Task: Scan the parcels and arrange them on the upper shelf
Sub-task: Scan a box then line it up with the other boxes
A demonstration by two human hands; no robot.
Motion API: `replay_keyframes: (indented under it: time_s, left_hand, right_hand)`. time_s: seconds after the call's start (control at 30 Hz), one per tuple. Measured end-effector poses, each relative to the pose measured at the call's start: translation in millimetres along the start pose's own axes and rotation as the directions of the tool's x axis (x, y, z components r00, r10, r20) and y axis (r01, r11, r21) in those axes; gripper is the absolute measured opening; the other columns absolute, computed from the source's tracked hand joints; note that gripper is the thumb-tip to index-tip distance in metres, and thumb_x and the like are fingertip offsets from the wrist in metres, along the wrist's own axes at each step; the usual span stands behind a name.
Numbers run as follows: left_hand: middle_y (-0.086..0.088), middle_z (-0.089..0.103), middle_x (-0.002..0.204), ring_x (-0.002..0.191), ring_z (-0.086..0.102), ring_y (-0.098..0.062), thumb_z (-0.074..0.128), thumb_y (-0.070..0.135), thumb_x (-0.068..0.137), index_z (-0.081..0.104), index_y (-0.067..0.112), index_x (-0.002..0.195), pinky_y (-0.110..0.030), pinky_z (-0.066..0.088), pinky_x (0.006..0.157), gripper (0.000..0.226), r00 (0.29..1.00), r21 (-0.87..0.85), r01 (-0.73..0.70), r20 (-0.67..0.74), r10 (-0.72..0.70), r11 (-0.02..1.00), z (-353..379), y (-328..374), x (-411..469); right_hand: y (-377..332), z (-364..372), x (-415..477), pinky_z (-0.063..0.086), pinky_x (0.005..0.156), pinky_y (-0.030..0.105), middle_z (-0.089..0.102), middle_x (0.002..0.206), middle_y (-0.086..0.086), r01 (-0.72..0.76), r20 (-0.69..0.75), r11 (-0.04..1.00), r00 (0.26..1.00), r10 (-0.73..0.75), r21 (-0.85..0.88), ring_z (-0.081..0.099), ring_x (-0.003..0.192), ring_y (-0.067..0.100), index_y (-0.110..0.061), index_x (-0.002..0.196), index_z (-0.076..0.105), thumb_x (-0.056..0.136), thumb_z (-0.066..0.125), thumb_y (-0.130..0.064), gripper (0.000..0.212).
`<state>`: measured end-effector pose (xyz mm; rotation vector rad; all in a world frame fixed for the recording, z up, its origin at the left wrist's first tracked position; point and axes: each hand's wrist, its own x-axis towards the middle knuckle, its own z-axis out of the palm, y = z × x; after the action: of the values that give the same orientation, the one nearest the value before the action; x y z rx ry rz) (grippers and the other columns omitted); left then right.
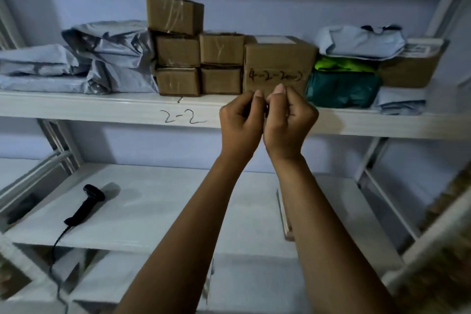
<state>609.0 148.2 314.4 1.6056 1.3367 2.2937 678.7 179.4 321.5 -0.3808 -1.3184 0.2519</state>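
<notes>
My left hand [239,120] and my right hand [290,120] are raised side by side, fingers curled, pinching a small dark object [266,110] between them; most of it is hidden. They hover just in front of a brown cardboard parcel [277,58] with black handwriting on its front, which stands on the upper shelf [102,107] marked "2-2". Left of it, small brown boxes [178,51] are stacked three high and two high. A black handheld scanner [86,205] with a cable lies on the lower shelf [165,201].
Grey poly mailers [109,53] are piled at the upper shelf's left. At its right lie a dark green bag [341,89] under a bright green one, more grey mailers [362,42] and another box [413,66]. A thin brown item [283,211] sits beside my right forearm.
</notes>
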Motion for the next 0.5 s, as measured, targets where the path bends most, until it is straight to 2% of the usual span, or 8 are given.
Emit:
replay_keyframes:
  time_s: [0.07, 0.17, 0.23, 0.3, 0.33, 0.4, 0.47, 0.5]
  left_hand:
    - [0.007, 0.039, 0.052, 0.053, 0.035, -0.007, 0.055, 0.006, 0.102, 0.043, 0.019, 0.060, -0.026, 0.027, 0.052, 0.046, 0.996, -0.029, 0.078, 0.036, -0.077, 0.997, 16.2, -17.6, -20.9]
    - [0.001, 0.036, 0.052, 0.054, 0.033, -0.009, 0.056, 0.008, 0.103, 0.041, 0.017, 0.059, -0.029, 0.025, 0.052, 0.047, 0.984, -0.041, 0.176, 0.035, -0.175, 0.983, 36.4, -45.8, -57.9]
    - [-0.007, 0.036, 0.051, 0.052, 0.033, -0.012, 0.056, 0.012, 0.103, 0.040, 0.008, 0.059, -0.033, 0.025, 0.050, 0.047, 0.967, -0.007, 0.248, 0.061, -0.247, 0.969, 50.2, -70.7, -82.8]
    - [-0.014, 0.042, 0.051, 0.048, 0.038, -0.022, 0.057, 0.016, 0.102, 0.044, 0.001, 0.060, -0.036, 0.032, 0.048, 0.046, 0.924, 0.085, 0.357, 0.114, -0.365, 0.930, 62.6, -106.6, -110.8]
    - [-0.014, 0.049, 0.053, 0.048, 0.047, -0.028, 0.059, 0.021, 0.100, 0.050, 0.000, 0.063, -0.038, 0.040, 0.047, 0.043, 0.877, 0.145, 0.437, 0.151, -0.456, 0.888, 66.3, -126.3, -124.7]
    - [-0.010, 0.065, 0.064, 0.062, 0.065, -0.031, 0.062, 0.031, 0.093, 0.064, 0.007, 0.072, -0.047, 0.057, 0.059, 0.032, 0.715, 0.264, 0.611, 0.221, -0.664, 0.746, 73.7, -167.2, -153.8]
    - [-0.004, 0.075, 0.089, 0.090, 0.072, -0.026, 0.068, 0.038, 0.091, 0.073, 0.014, 0.091, -0.043, 0.061, 0.083, 0.024, 0.520, 0.407, 0.705, 0.261, -0.813, 0.581, 76.9, -201.0, -182.8]
    - [-0.004, 0.075, 0.107, 0.106, 0.070, -0.025, 0.070, 0.043, 0.091, 0.073, 0.014, 0.108, -0.038, 0.056, 0.094, 0.034, 0.421, 0.483, 0.719, 0.267, -0.867, 0.499, 77.3, -212.7, -196.7]
  right_hand:
    - [21.7, -22.4, -16.9, 0.035, 0.047, 0.031, 0.050, 0.052, 0.002, 0.044, 0.069, 0.989, 0.997, -0.035, -0.139, 0.044, 0.047, 0.014, -0.002, 0.059, 0.054, 0.099, 0.052, -0.010, 0.041]
    - [55.8, -55.7, -50.5, 0.041, 0.048, 0.037, 0.057, 0.054, 0.006, 0.054, 0.188, 0.965, 0.982, -0.005, -0.258, 0.052, 0.047, 0.020, 0.000, 0.061, 0.058, 0.100, 0.052, -0.013, 0.042]
    - [81.9, -75.2, -71.1, 0.035, 0.045, 0.036, 0.048, 0.049, 0.004, -0.021, 0.214, 0.946, 0.972, 0.095, -0.324, 0.043, 0.044, 0.021, -0.004, 0.057, 0.051, 0.100, 0.052, -0.016, 0.044]
    - [113.5, -94.9, -92.8, 0.036, 0.047, 0.034, 0.050, 0.049, 0.005, -0.146, 0.217, 0.883, 0.940, 0.265, -0.446, 0.045, 0.045, 0.024, -0.006, 0.057, 0.051, 0.099, 0.052, -0.022, 0.045]
    - [129.7, -105.6, -102.5, 0.042, 0.050, 0.035, 0.057, 0.054, 0.005, -0.209, 0.209, 0.816, 0.905, 0.370, -0.539, 0.052, 0.050, 0.026, -0.008, 0.061, 0.055, 0.099, 0.052, -0.025, 0.042]
    - [172.3, -133.6, -126.5, 0.054, 0.068, 0.039, 0.072, 0.080, 0.005, -0.302, 0.151, 0.586, 0.787, 0.598, -0.752, 0.067, 0.076, 0.029, -0.013, 0.081, 0.068, 0.097, 0.050, -0.031, 0.030]
    - [207.8, -167.2, -151.2, 0.057, 0.085, 0.044, 0.073, 0.111, 0.011, -0.361, 0.053, 0.334, 0.605, 0.795, -0.871, 0.067, 0.103, 0.033, -0.014, 0.112, 0.069, 0.098, 0.054, -0.033, 0.028]
    - [219.8, -184.0, -162.6, 0.056, 0.090, 0.047, 0.068, 0.121, 0.016, -0.386, -0.002, 0.222, 0.502, 0.865, -0.895, 0.063, 0.111, 0.037, -0.011, 0.125, 0.063, 0.098, 0.055, -0.036, 0.037]
